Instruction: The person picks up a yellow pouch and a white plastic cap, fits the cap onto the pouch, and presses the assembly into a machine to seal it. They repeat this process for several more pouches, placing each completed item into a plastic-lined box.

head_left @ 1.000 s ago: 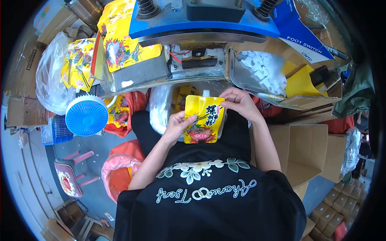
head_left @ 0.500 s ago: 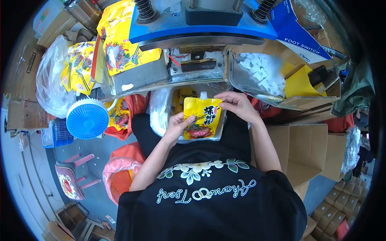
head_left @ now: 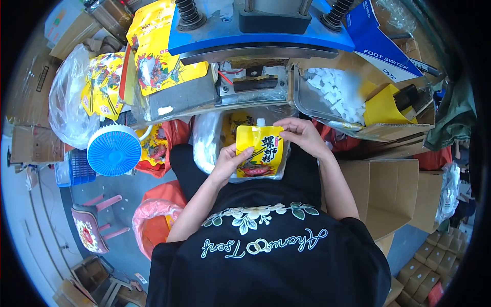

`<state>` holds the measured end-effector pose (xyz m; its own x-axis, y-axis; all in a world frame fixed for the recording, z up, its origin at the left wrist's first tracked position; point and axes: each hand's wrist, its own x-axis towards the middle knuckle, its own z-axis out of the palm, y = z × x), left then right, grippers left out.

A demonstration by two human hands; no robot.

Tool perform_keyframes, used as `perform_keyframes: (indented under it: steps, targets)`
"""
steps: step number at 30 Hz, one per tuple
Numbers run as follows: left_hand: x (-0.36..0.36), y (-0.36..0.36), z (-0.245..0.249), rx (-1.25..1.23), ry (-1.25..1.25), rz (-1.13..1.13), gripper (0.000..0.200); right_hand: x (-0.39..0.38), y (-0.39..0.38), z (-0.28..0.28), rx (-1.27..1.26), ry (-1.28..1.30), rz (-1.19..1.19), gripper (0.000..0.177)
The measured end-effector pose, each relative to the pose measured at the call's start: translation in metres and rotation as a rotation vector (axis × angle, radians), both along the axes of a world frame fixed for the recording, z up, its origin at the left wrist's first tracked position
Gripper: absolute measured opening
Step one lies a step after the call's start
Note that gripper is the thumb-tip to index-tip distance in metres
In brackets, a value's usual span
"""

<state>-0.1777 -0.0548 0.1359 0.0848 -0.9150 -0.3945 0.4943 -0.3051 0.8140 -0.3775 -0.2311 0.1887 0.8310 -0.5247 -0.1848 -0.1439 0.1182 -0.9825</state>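
both hands pinch a yellow spouted pouch (head_left: pixel 259 151) at centre frame: left hand (head_left: pixel 228 162) on its lower left edge, right hand (head_left: pixel 300 134) closed on its upper right corner, below the blue machine (head_left: pixel 266 30).

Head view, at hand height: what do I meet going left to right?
In order: round blue plastic fan → left hand → yellow printed spout pouch, gripped by both hands → right hand → open brown cardboard box.

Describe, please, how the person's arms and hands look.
Both the left hand and right hand are bare, without gloves; no ring or watch shows. The forearms are uncovered, below short sleeves of a black shirt with white script lettering.
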Motion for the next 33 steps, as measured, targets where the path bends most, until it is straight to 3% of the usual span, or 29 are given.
perform_keyframes:
  steps: [9,18,33]
  targets:
    - [0.017,-0.035,0.039,-0.142,-0.008,0.111,0.024,0.001,-0.001,0.003,-0.1,-0.101,-0.138,0.056]
    - [0.02,-0.085,0.092,-0.143,0.126,0.239,0.021,-0.011,0.003,0.0,-0.066,-0.057,-0.061,0.043]
    - [0.026,-0.088,0.09,-0.072,0.186,0.237,0.022,-0.014,0.001,0.001,-0.086,0.026,-0.03,0.033]
